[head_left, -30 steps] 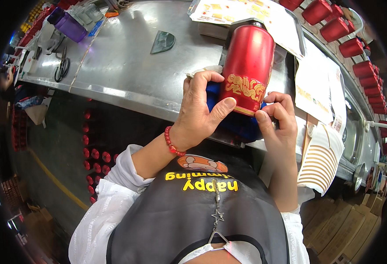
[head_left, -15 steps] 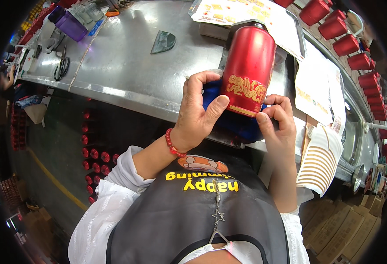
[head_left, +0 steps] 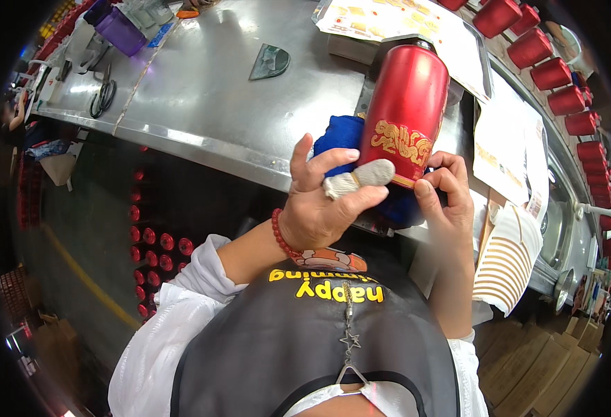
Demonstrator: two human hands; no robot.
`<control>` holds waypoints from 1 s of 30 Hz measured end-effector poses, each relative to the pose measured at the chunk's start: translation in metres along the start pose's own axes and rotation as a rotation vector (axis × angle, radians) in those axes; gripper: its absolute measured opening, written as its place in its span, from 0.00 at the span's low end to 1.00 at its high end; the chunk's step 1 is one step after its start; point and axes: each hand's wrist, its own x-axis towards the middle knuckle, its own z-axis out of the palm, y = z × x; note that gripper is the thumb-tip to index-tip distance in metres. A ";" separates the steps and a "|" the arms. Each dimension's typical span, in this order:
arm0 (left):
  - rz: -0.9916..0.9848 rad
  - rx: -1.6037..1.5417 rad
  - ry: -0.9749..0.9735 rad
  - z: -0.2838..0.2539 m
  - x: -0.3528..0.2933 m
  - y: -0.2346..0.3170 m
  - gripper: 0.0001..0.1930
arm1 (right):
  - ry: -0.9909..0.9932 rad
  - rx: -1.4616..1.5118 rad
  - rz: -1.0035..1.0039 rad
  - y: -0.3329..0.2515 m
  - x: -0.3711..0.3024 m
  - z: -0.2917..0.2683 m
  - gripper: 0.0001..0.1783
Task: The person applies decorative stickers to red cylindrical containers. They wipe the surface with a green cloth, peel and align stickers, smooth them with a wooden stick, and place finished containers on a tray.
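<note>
A red metal bottle (head_left: pixel 408 94) with a gold dragon-like pattern lies on its side, its neck away from me and its base toward me. Crumpled blue cloth (head_left: pixel 340 135) shows beside and under it. My left hand (head_left: pixel 323 208) is at the base's left side, fingers apart, with a knitted off-white finger cot (head_left: pixel 375 174) on what looks like its index finger. That covered tip touches or nearly touches the bottle near the gold band. Thumb and bent fingers of my right hand (head_left: pixel 448 191) pinch the bottle's lower right edge.
On the metal table (head_left: pixel 201 97) lie a dark green scraper-like plate (head_left: pixel 270 62), black scissors (head_left: pixel 103 97) and a purple bottle (head_left: pixel 119 29). Printed sheets (head_left: pixel 503 146) and a stack of white paper cups (head_left: pixel 510 257) are at the right. More red bottles (head_left: pixel 531 47) line the far right.
My left hand has let go of the bottle's left side and turned, bringing the finger cot into view by the base. The right hand keeps its pinch; the whole view has shifted slightly.
</note>
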 end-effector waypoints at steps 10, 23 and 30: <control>0.213 0.138 0.014 -0.006 0.005 -0.019 0.09 | -0.143 0.282 0.153 0.000 0.000 -0.008 0.21; 0.599 0.140 -0.141 -0.006 0.052 -0.020 0.07 | -0.169 0.230 0.032 0.012 -0.001 -0.019 0.12; 0.567 0.106 -0.115 -0.012 0.043 -0.028 0.11 | -0.237 0.234 0.152 0.013 -0.003 -0.037 0.13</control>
